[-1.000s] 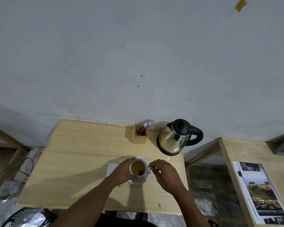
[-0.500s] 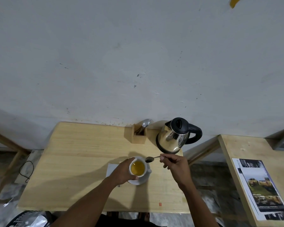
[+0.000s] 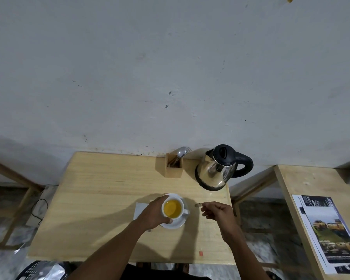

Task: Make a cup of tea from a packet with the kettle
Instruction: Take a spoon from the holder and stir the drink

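Observation:
A white cup (image 3: 172, 208) full of yellow tea stands on a white saucer (image 3: 177, 223) near the front middle of the wooden table (image 3: 101, 190). My left hand (image 3: 154, 213) wraps around the cup's left side. My right hand (image 3: 218, 212) is to the right of the cup and pinches a small spoon (image 3: 198, 205), whose bowl hangs low over the table between cup and hand. A steel kettle (image 3: 216, 170) with a black lid and handle stands at the back right. A white packet (image 3: 139, 209) lies partly hidden under my left hand.
A wooden cutlery holder (image 3: 174, 165) with spoons and a fork stands left of the kettle against the wall. A second table (image 3: 311, 182) on the right carries a printed magazine (image 3: 329, 233). A black basket (image 3: 38, 269) sits below the front left edge.
My right hand lifted the spoon out of the tea, carried it right past the cup and lowered it toward the table. My left hand stayed on the cup.

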